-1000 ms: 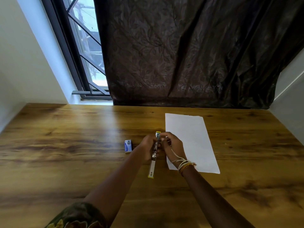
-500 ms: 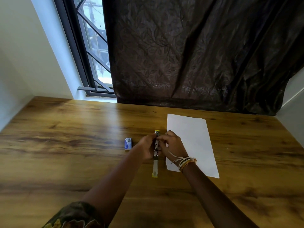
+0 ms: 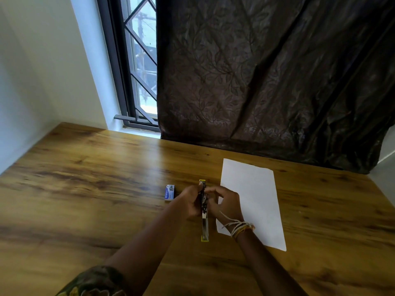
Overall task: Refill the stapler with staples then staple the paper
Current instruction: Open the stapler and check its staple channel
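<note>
Stapler point(image 3: 204, 212) lies opened flat on the counter point(image 3: 85, 189), just left of the paper point(image 3: 254, 199). Left hand point(image 3: 190, 202) and right hand point(image 3: 226, 202) fingers clamp its middle. Seat staples straight in the channel, then close gently.

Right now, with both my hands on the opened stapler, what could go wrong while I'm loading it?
1. Both hands, left hand and right hand, pinch the opened stapler at its middle; fingers could get nipped if it snaps shut.
2. The right wrist rests over the paper, so it may crease or drag the sheet.
3. The staple box lies beside the left hand, where a nudge could knock it away.
</note>
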The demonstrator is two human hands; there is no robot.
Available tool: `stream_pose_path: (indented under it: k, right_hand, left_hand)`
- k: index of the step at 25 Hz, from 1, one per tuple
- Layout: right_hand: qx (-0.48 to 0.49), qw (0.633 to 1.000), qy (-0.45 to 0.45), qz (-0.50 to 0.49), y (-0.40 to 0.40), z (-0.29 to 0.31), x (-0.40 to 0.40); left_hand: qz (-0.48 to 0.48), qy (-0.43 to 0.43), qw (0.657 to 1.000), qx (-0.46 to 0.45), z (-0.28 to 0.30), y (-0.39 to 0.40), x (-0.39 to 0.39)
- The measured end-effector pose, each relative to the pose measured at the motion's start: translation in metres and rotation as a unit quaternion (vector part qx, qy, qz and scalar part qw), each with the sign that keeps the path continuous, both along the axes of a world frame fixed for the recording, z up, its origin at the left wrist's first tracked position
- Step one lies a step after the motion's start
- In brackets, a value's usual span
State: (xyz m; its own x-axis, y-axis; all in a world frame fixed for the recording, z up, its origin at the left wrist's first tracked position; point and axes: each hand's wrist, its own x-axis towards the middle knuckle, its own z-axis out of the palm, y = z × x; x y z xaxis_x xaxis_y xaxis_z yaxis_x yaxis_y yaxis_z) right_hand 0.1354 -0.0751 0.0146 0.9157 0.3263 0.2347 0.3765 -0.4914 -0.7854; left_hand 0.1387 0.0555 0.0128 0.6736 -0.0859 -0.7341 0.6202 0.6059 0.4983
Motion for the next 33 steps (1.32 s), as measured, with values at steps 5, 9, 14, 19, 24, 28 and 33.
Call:
stream_pose_path:
  k: [5, 9, 14, 19, 24, 28, 33]
  right_hand:
    - [0.176, 0.956, 0.235, -0.029, -0.007, 0.008, 0.016]
    - [0.237, 0.923, 0.300, -0.046, -0.012, 0.009, 0.020]
    - [0.230, 0.947, 0.223, -0.036, -0.015, 0.006, 0.000]
    - [0.172, 0.967, 0.187, -0.008, -0.019, 0.002, -0.017]
    - [0.099, 0.990, 0.103, 0.002, -0.025, 0.003, -0.018]
    - [0.118, 0.987, 0.108, -0.009, -0.025, 0.005, -0.007]
    - [-0.107, 0.993, -0.038, -0.029, -0.018, 0.008, 0.010]
  left_hand:
    - [0.000, -0.009, 0.999, -0.051, 0.004, -0.004, -0.003]
    - [0.008, -0.023, 0.996, -0.088, 0.006, -0.006, -0.004]
    - [0.007, -0.016, 0.997, -0.079, 0.004, -0.012, -0.003]
    - [0.039, -0.009, 0.994, -0.100, -0.003, -0.008, -0.003]
    - [0.043, -0.024, 0.995, -0.084, -0.003, -0.008, -0.005]
    - [0.018, -0.036, 0.997, -0.063, -0.002, -0.005, -0.005]
    - [-0.009, -0.041, 0.998, -0.049, -0.004, -0.004, -0.009]
